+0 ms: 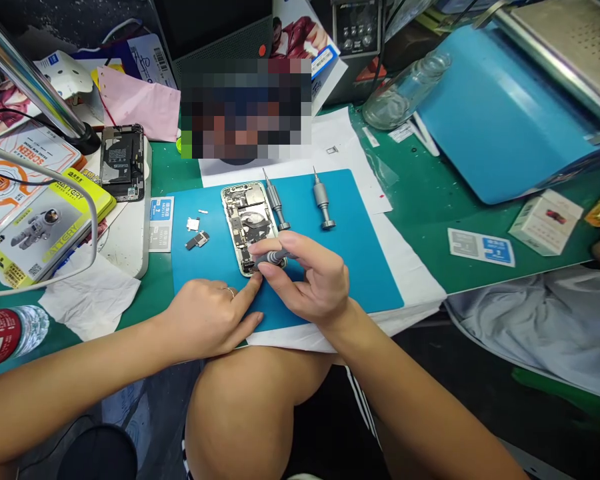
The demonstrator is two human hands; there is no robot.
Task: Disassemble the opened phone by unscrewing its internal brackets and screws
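An opened phone (pixel 250 220) lies on the blue mat (pixel 375 267), its inner parts showing. My right hand (pixel 310 273) pinches a grey screwdriver (pixel 273 257) over the phone's lower end; the tip is too small to make out. At the phone's bottom edge rests the index fingertip of my left hand (pixel 210 313), thumb apart from it, with nothing held. Two more grey screwdrivers (pixel 276 200) (pixel 321 200) stand on the mat beyond my right hand. Left of the phone lie small metal parts (pixel 197 240).
Another opened phone (pixel 123 163) sits on a white device at left, near a yellow battery box (pixel 40 230). A glass jar (pixel 405 90) and a blue sheet (pixel 500 113) are at back right. A small white box (pixel 545 222) stands at right, a bottle (pixel 5 337) at left.
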